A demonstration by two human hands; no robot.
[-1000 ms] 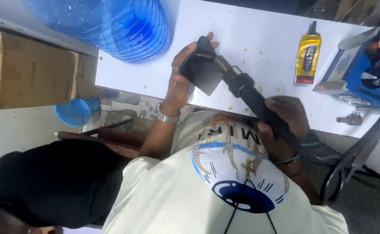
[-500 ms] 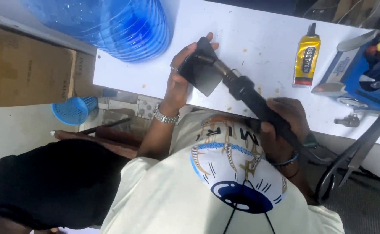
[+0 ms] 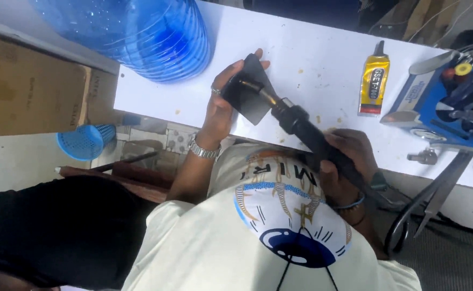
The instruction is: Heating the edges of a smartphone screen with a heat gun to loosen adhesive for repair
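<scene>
Nearest, the right hand (image 3: 349,156) is wrapped around the handle of a black wand-shaped hot-air tool (image 3: 312,137), whose metal nozzle meets a flat black rectangular device (image 3: 250,91) gripped by the left hand (image 3: 223,105) above the white table (image 3: 312,48). Farther off stand a yellow glue tube (image 3: 374,81), a blue machine (image 3: 446,102) and a big blue water bottle (image 3: 139,32).

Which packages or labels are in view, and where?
Glue tube: on the white table, right of the hands; flat yellow tube, black cap, dark label panel.
Cardboard box: left edge, below the table; brown, dark print on its side.
Blue machine: far right on the table; small pale label on its blue casing.
No screens or signs.
</scene>
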